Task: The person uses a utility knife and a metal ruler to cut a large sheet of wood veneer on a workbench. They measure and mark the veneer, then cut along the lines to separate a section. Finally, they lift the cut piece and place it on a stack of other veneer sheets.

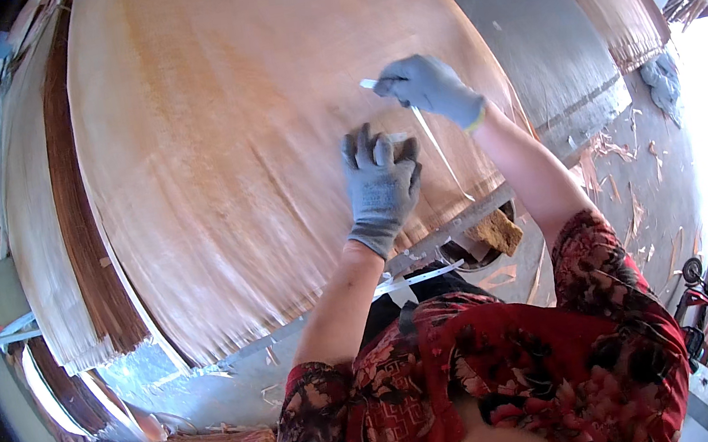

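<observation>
Wood veneer fills most of the view: a wide, pale reddish sheet (228, 148) lies on top of a stack on the counter (454, 230), with more stacks (63, 250) at the person's left and a grey sheet (527, 37) beyond. Scraps litter the floor (635, 184) at the right. The left hand (380, 183), in a grey glove, presses flat and spread on the sheet near its front edge. The right hand (430, 86), also gloved, is clenched on a thin white strip (433, 143) that runs from it down across the sheet.
</observation>
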### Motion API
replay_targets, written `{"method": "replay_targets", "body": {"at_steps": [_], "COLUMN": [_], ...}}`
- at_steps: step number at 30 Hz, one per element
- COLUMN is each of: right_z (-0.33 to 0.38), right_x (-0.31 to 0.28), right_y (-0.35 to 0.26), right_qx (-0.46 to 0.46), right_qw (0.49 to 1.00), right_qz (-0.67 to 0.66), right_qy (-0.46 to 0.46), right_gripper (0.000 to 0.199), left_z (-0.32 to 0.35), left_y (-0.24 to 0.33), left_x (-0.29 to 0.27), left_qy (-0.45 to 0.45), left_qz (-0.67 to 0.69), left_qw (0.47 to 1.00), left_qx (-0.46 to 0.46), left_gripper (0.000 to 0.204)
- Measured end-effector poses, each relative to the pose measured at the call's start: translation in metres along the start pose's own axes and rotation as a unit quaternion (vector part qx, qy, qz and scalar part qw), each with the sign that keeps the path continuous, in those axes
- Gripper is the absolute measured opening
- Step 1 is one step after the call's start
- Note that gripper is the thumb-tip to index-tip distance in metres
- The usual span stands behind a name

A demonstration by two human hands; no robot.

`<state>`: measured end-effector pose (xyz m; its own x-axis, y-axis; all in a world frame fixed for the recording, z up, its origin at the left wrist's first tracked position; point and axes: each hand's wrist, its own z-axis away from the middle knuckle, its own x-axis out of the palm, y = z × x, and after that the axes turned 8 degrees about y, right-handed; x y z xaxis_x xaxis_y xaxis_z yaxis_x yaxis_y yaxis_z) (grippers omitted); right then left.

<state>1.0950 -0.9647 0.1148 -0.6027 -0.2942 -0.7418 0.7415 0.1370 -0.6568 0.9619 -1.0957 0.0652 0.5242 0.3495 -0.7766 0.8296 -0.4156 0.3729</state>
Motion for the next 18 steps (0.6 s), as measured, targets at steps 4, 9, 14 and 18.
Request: {"method": "replay_targets", "body": {"at_steps": [4,9,14,18], "right_z": [-0.041,-0.050,-0.047,-0.032], "right_x": [0.009,0.013,0.010,0.019], "right_y": [-0.033,-0.039,-0.006,0.003], "right_qx": [0.066,0.082,0.027,-0.026], "right_qw": [0.983,0.962,0.960,0.974], "right_qz": [0.161,0.253,0.278,0.224], "right_qy": [-0.059,-0.065,-0.020,-0.014], "right_gripper": [0.050,0.057,0.034,0.028], "left_z": [0.001,-0.015,-0.057,-0.058], "left_y": [-0.008,-0.034,-0.044,-0.043], "left_x": [-0.010,0.000,0.013,0.019], "left_qy": [0.009,0.119,-0.019,-0.025], "left_qz": [0.063,0.025,-0.065,-0.081], "left_qw": [0.998,0.989,0.992,0.988], "left_qx": [-0.016,-0.085,-0.107,-0.130], "left_gripper": [0.043,0.069,0.061,0.051]}}
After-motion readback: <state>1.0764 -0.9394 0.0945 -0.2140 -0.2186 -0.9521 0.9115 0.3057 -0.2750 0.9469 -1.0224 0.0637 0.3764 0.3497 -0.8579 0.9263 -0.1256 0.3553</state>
